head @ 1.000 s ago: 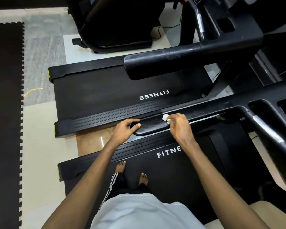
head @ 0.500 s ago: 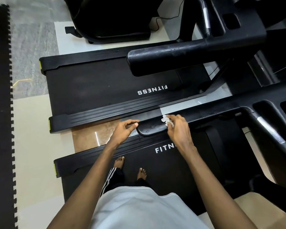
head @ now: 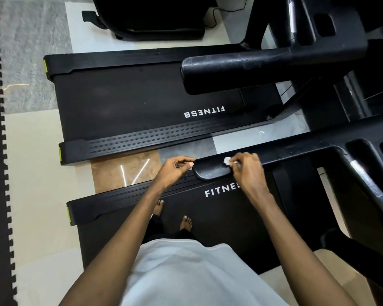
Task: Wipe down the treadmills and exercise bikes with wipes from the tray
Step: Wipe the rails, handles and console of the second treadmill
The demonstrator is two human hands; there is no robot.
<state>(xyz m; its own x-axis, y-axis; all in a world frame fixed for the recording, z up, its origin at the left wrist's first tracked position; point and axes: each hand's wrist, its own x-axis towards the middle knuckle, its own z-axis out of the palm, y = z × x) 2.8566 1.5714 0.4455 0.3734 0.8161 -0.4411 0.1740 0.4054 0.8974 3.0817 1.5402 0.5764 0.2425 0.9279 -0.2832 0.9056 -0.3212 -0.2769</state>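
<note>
White and bunched small, the wipe lies on top of the near treadmill's black handrail, just short of its rounded end. It is pinched between the thumb and fingertips of the right hand. Such a tight pinch probably lets the fingertips press the wipe into the rail's curved top rather than sweep it flat. That wrist is bent downward and the forearm runs in from 5 o'clock. The left hand is at 9 o'clock of the rail's end, fingers curled and thumb close to the forefinger right at the tip. It seems placed there to steady the rail, but I cannot tell whether it grips the rail or only touches it; its arm reaches up from 7 o'clock. The person's bare feet stand on the near belt, toes toward 12 o'clock, which puts the rail within easy reach. At 12 o'clock the far treadmill lies parallel, apparently awaiting its turn. No tray is in view.
</note>
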